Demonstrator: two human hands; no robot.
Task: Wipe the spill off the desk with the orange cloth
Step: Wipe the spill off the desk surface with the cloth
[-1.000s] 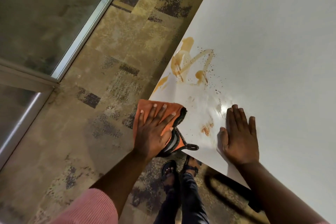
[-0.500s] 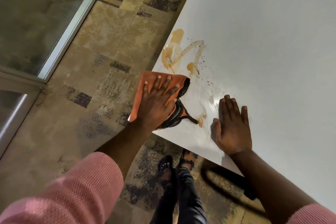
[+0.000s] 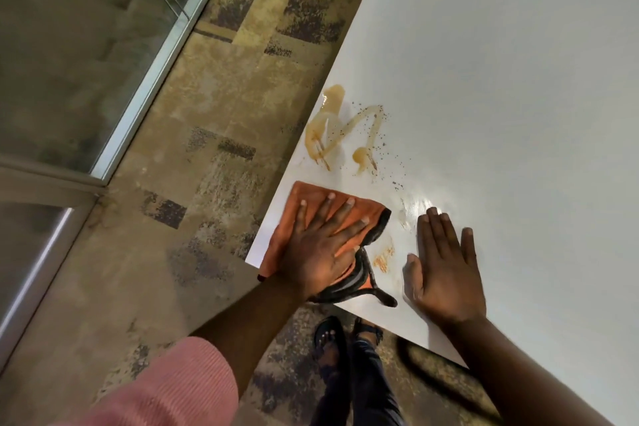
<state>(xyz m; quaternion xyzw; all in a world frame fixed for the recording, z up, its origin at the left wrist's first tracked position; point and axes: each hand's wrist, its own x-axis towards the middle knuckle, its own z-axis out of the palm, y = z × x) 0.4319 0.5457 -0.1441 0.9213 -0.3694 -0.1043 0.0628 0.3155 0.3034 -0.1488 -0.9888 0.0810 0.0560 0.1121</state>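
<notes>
The orange cloth, with its dark edging bunched toward me, lies on the white desk near the desk's front left corner. My left hand presses flat on the cloth, fingers spread. Just beyond the cloth is the spill, brown streaks and specks close to the desk's left edge. A small orange-brown smear sits between my hands, with a wet sheen beyond it. Flat on the bare desk to the right of the cloth rests my right hand, which holds nothing.
The desk's left edge and front corner drop to patterned carpet. A glass partition with a metal frame runs along the left. My feet stand under the front edge. The desk stretches away to the right.
My left hand has slid the cloth from the desk's front edge forward onto the desk, nearer the spill. My right hand has stayed flat in place.
</notes>
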